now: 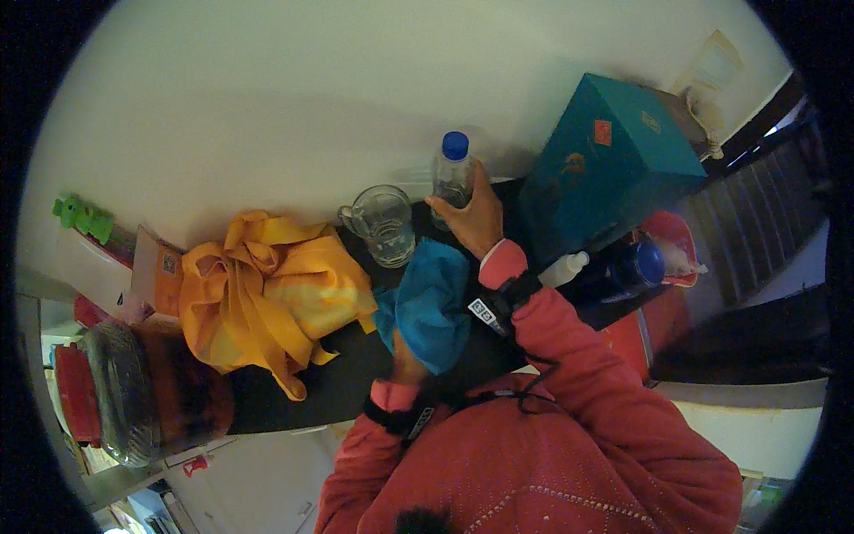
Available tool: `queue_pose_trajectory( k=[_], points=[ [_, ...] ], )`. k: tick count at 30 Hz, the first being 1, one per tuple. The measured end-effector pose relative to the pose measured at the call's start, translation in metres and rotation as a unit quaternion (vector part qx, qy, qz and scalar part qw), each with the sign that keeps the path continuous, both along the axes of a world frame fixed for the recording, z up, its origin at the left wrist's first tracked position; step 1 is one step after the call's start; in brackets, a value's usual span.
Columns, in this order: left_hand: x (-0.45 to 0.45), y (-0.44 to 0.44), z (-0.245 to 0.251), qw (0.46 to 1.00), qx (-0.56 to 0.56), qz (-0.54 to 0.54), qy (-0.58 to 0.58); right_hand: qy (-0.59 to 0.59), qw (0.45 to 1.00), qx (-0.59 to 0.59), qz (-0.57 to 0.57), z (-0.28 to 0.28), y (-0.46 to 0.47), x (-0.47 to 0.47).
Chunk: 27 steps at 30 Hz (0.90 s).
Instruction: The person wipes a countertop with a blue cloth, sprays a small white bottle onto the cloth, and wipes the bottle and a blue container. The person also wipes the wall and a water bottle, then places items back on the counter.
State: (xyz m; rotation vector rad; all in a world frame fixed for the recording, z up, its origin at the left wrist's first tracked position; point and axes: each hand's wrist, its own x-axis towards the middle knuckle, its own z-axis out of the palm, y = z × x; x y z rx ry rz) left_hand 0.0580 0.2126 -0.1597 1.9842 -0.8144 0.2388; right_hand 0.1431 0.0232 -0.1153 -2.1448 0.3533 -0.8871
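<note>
A clear bottle (451, 177) with a blue cap stands upright near the wall, at the back of the dark counter. My right hand (479, 220) grips it from the near right, thumb across the front and fingers on its right side. In my left hand (407, 364) is a blue cloth (434, 304), which covers most of the fingers. Just left of the bottle is a clear glass jug (383, 223) with its handle to the left. What it holds, if anything, is hard to tell.
A yellow-orange cloth bag (287, 287) lies left of the jug. Farther left are stacked containers (127, 394). To the right stand a large teal box (600, 160), a small white bottle (564, 269), a dark blue bottle (620, 270) and a red basket (669, 233).
</note>
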Motion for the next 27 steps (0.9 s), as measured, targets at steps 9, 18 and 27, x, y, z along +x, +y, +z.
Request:
queue_pose_trajectory(
  k=[9, 18, 27],
  points=[
    [0.011, 0.004, -0.014, 0.998, 0.008, -0.033, 0.046, 0.098, 0.994, 0.024, 0.032, 0.01, 0.004, -0.04],
    [0.015, -0.006, 0.051, 0.991, -0.01, -0.074, 0.113, 0.115, 0.991, 0.037, 0.054, 0.021, 0.013, -0.143],
    [0.045, -0.065, -0.028, 0.962, -0.124, -0.108, 0.217, 0.116, 0.988, 0.051, 0.093, 0.026, 0.005, -0.192]
  ],
)
